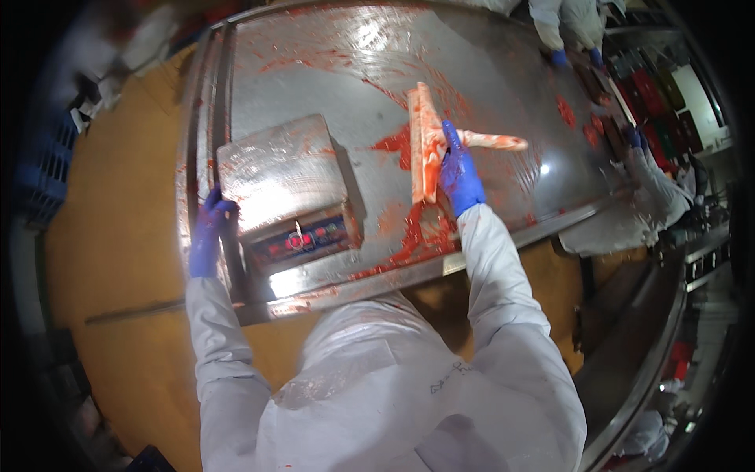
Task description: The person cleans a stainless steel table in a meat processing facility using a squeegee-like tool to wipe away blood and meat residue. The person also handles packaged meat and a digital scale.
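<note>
A white squeegee (422, 149) smeared with red lies over the steel table (267, 86), its handle pointing right. My right hand (462, 177), in a blue glove, is closed round its head near the handle joint. To the left stands a metal bench scale (283, 177) with a flat steel platform and a lit red display on its near side. My blue-gloved left hand (208, 232) is at the scale's left side, its fingers bent against the edge. The fingers' undersides are hidden there.
Red liquid streaks the tabletop around the squeegee, and small red pieces (566, 112) lie farther right. Co-workers' gloved hands (559, 57) are at the far right edge; another person (661, 193) stands at the right. A raised rim (393, 274) borders the table's near side. Blue crates (51, 169) stand left.
</note>
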### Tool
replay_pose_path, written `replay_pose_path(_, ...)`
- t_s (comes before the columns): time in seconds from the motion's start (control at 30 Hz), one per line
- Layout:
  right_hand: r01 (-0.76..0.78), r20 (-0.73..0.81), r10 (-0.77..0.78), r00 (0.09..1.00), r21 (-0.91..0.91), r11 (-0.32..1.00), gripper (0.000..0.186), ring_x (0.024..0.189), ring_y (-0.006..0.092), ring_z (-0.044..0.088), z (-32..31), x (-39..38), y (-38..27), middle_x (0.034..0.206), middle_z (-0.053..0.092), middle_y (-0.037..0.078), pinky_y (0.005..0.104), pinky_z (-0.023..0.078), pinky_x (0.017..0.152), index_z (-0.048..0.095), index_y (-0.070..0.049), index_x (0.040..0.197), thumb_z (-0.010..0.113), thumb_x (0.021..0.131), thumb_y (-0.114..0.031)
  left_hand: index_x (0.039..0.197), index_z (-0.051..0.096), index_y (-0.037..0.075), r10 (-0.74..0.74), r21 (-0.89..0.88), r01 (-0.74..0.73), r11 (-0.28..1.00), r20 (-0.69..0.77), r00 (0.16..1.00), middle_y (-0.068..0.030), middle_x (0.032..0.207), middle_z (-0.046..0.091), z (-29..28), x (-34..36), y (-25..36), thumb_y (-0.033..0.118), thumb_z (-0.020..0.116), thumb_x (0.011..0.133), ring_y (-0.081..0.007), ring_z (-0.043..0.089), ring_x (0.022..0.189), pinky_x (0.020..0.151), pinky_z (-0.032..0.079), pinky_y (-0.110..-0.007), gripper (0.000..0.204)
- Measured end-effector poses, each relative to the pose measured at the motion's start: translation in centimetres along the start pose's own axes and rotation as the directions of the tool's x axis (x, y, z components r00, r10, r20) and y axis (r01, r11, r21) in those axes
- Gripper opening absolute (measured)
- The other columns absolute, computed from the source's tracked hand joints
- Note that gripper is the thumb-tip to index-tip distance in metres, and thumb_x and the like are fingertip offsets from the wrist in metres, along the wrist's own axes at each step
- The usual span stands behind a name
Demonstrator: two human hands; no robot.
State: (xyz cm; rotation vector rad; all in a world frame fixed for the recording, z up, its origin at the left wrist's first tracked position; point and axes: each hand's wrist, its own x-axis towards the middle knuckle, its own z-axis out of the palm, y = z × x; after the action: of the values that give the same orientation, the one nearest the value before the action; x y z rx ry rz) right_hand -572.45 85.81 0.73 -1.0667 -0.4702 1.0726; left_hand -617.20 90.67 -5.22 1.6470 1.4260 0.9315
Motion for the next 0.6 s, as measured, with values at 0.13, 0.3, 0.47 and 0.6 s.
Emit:
replay_pose_path(0.13, -0.116, -0.103, 0.101, 0.989, -0.148, 0.982, 0.024, 0.078, 0.0120, 0.053, -4.6, -1.9, 3.0, 0.084, 0.055, 0.000, 0.0273, 0.047, 0.073, 0.056, -0.008, 0.097, 0.069, 0.082, -0.023, 0.140, 0.036, 0.004, -0.182, -0.288, 0.115, 0.951, -0.217, 0.959, -0.0123, 0.140, 0.040, -0.3, -2.4, 5.8, 0.028, 0.057, 0.088, -0.0223, 0.041, 0.126, 0.102, 0.035, -0.035, 0.060)
replay_pose_path(0.3, -0.049, 0.142, 0.132, 0.981, -0.475, 0.878, 0.027, 0.077, 0.0144, 0.054, -1.8, -6.7, 10.0, 0.082, 0.057, 0.002, 0.0307, 0.047, 0.075, 0.058, -0.008, 0.097, 0.072, 0.079, -0.023, 0.135, 0.043, 0.004, 0.076, 0.036, -0.068, 0.997, -0.591, 0.803, -0.0135, 0.132, 0.046, 1.7, -5.9, 3.9, 0.017, 0.052, 0.093, -0.0255, 0.044, 0.122, 0.102, 0.035, -0.037, 0.045)
replay_pose_path(0.47, 0.057, 0.184, 0.079, 0.980, -0.636, 0.770, 0.026, 0.078, 0.0177, 0.056, -4.5, -5.6, 9.5, 0.084, 0.060, 0.006, 0.0327, 0.048, 0.076, 0.060, -0.009, 0.095, 0.073, 0.077, -0.022, 0.134, 0.039, 0.002, 0.186, 0.279, 0.008, 0.960, -0.660, 0.728, -0.0162, 0.133, 0.042, 5.4, -10.7, 5.3, 0.022, 0.054, 0.093, -0.0279, 0.043, 0.122, 0.103, 0.036, -0.039, 0.048)
replay_pose_path(0.6, -0.037, 0.048, 0.092, 0.995, -0.661, 0.750, 0.029, 0.080, 0.0178, 0.058, -13.3, -2.0, 4.1, 0.086, 0.060, 0.005, 0.0335, 0.049, 0.076, 0.060, -0.008, 0.098, 0.074, 0.076, -0.021, 0.133, 0.038, 0.001, 0.211, 0.353, 0.083, 0.932, -0.714, 0.668, -0.0173, 0.131, 0.042, 9.8, -13.2, 6.1, 0.019, 0.056, 0.091, -0.0297, 0.042, 0.123, 0.103, 0.036, -0.039, 0.050)
